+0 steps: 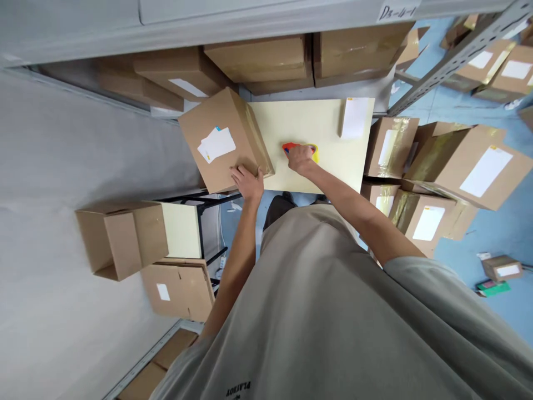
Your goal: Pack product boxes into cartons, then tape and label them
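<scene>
A cardboard box (210, 133) sits tilted at an angle on the left part of the pale yellow table (266, 125). Several white cards or labels (217, 145) lie on its upper face. My left hand (249, 182) rests on the box near its front edge, fingers spread and gripping nothing. Over the middle of the tabletop, my right hand (300, 159) is closed around a red tape dispenser (290, 147); the yellow roll of tape shows beside my knuckles. My fingers hide most of the dispenser. A stack of white labels (353, 118) is at the table's far right corner.
Behind the table runs a grey metal shelf (250, 25) with closed cartons (266, 60). Taped, labelled boxes (485, 161) are piled to the right. On the left are an open carton (125, 236) and flattened cardboard (179, 291) by a black frame (201, 222).
</scene>
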Demonstrator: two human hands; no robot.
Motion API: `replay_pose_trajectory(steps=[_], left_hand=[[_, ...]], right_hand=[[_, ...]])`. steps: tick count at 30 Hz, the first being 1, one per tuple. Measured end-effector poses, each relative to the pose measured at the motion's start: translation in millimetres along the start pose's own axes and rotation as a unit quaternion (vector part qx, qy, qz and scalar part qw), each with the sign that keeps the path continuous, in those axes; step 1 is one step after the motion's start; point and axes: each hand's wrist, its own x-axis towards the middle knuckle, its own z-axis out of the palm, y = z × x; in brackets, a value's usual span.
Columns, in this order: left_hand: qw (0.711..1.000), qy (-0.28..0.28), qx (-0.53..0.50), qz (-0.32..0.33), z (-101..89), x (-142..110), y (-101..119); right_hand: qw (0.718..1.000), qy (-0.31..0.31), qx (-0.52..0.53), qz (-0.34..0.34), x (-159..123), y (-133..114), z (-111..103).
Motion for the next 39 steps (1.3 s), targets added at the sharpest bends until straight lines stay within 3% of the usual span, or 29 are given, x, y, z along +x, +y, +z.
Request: replay_pose_trajectory(steps=[3,6,10,12,15,20,23,26,30,33,35,37,39], left_hand=[[0.998,0.005,-0.056,0.026,-5.9,-1.6,6.7],[0.985,-0.028,-0.111,0.129,-9.8,-4.7,32.7],[0.933,-0.068,-0.165,0.313,-22.1,-3.8,87.1],[0.904,-0.048,-0.187,0.382,-38.7,7.4,111.4],[0.876,0.019,-0.213,0.432,-77.8,41.8,137.1],[0.847,0.108,-0.266,0.447,-144.9,120.0,162.3],[0.834,0.118,-0.286,0.457,-162.6,163.1,171.9],[0.825,0.088,-0.299,0.472,-159.6,195.9,175.2],[0.825,0.026,-0.299,0.479,-139.9,210.9,160.7],[0.836,-0.015,-0.266,0.479,-125.6,199.7,125.2],[0.850,-0.044,-0.233,0.471,-117.2,185.8,87.6],[0.867,-0.068,-0.197,0.452,-108.4,169.7,42.0],[0.885,-0.092,-0.162,0.426,-98.1,153.6,-5.0]], right_hand=[[0.995,0.012,0.020,0.093,-16.4,22.0,-17.5],[0.990,0.036,0.075,0.111,-46.3,28.4,-36.3],[0.969,0.082,0.181,0.146,-74.5,6.6,-68.9],[0.961,0.127,0.203,0.140,-76.9,-11.0,-92.7],[0.958,0.202,0.180,0.102,-68.3,-39.8,-138.9],[0.937,0.344,0.049,0.037,-33.4,-97.0,-226.9],[0.923,0.383,0.000,0.049,-6.0,-130.2,-269.7],[0.914,0.398,-0.026,0.080,22.4,-149.9,-295.2],[0.920,0.376,-0.054,0.099,49.5,-154.1,-303.2],[0.910,0.395,-0.065,0.104,47.2,-151.3,-291.7],[0.892,0.433,-0.053,0.113,31.5,-148.7,-270.3],[0.895,0.426,-0.004,0.133,7.6,-145.1,-233.0],[0.938,0.289,0.090,0.169,-18.4,-142.1,-180.8]])
